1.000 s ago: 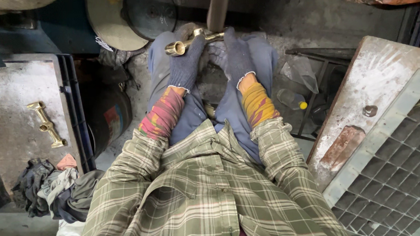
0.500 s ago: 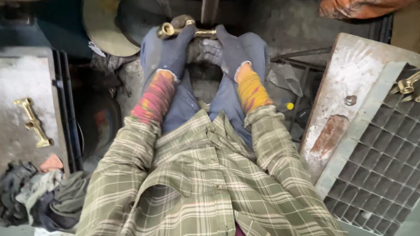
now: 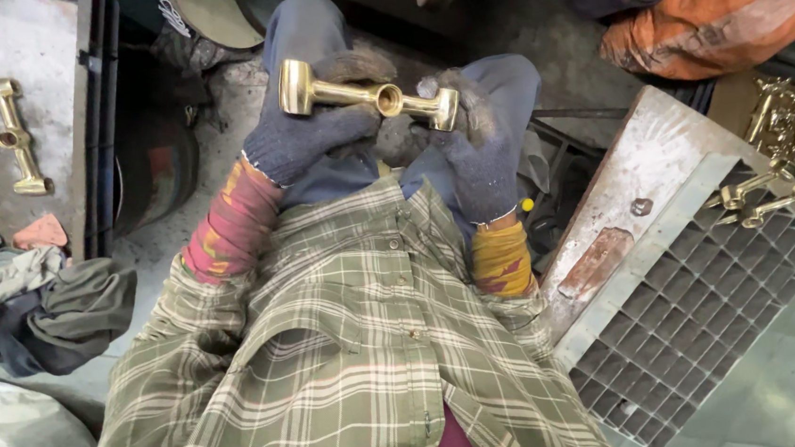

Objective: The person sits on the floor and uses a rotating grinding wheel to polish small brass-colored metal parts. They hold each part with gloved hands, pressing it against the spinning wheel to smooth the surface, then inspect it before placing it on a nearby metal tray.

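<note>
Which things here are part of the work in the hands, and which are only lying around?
In hand: brass fitting, held by gloved left hand and right hand.

Lying about: second brass fitting, brass pieces on grating, rags, orange cloth.

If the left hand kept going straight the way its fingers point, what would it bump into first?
The left hand already grips the brass fitting. Its fingers point up and right; beyond them lies the person's blue trouser knee, probably first, though depth is hard to judge.

One head camera, looking steeply down.
I see my own chest, forearms and lap close up, floor around.
</note>
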